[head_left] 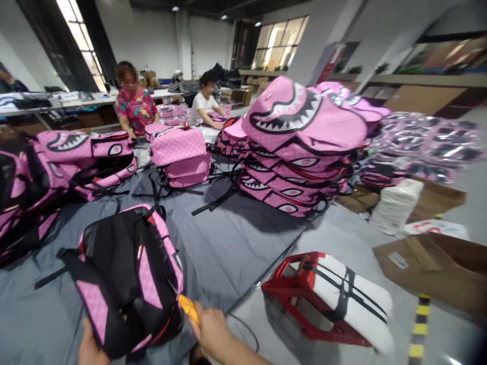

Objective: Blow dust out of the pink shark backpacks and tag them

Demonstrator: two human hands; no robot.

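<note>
A pink and black backpack (129,276) lies back-side up on the grey floor sheet (228,243), close in front of me. My left hand (91,347) grips its lower left corner at the bottom edge of the view. Over at the pack's lower right edge, my right hand (213,329) is closed around a small yellow-orange tool (189,308) whose tip touches the pack. A thin dark cord loops on the floor just right of that hand.
A tall stack of pink shark-mouth backpacks (297,152) rises at centre right, with more piles (76,157) at left. Two people (135,104) sit working at the back. A red stool with a white cushion (335,299), cardboard boxes (441,263) and bagged packs (429,142) lie right.
</note>
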